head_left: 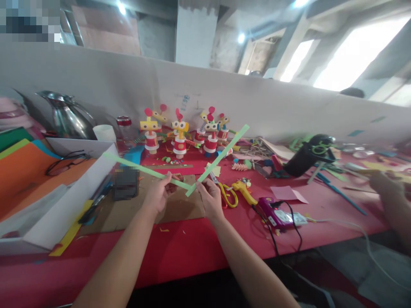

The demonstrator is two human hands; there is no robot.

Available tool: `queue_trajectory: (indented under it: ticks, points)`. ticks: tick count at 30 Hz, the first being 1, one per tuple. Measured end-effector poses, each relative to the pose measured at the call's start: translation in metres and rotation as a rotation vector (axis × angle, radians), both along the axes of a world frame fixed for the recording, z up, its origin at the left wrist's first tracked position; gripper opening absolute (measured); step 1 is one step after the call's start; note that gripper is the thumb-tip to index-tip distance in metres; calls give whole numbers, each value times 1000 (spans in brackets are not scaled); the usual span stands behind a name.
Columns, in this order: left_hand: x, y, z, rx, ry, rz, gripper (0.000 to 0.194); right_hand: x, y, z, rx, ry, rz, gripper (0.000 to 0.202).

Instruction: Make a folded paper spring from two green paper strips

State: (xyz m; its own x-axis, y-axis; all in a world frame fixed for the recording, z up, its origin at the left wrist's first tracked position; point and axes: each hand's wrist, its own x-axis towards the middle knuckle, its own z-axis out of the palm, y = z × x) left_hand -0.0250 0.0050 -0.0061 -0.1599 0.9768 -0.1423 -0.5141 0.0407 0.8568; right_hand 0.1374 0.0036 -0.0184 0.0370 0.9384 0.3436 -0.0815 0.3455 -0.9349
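Two light green paper strips (221,159) cross near their lower ends and form a wide V above the cardboard sheet (180,210). My left hand (159,192) pinches the strip that slants up to the left. Close to the crossing, my right hand (210,197) grips the strip that rises to the right. Whether the strips are stuck together I cannot tell. Just behind my hands lies a small coiled paper spring (177,176), partly covered. Yellow-handled scissors (231,196) rest right beside my right hand.
Several paper-cup robot figures (180,143) stand at the back. Right of my hands are a yellow glue gun (245,192) and a purple power strip (272,214) with cables. A white box (48,226) holds coloured paper at left. Another person's hand (385,188) is at far right.
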Motion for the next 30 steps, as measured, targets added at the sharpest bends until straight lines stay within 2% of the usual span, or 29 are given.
queue_trajectory:
  ticks: [3, 11, 17, 24, 30]
  points:
    - [2, -3, 2, -4, -29, -93, 32, 0, 3, -1, -38, 17, 16, 25]
    - [7, -6, 3, -1, 79, -116, 33, -7, 6, -12, -152, 66, 126, 28]
    - [9, -12, 7, -25, 205, -324, 37, -6, 5, -13, -155, 53, 104, 29]
    - [10, -11, 7, -98, 209, -354, 33, -4, 9, -18, -116, -9, 35, 30]
    - [9, -10, 6, -96, 209, -342, 32, -4, 10, -18, -78, 4, 50, 29]
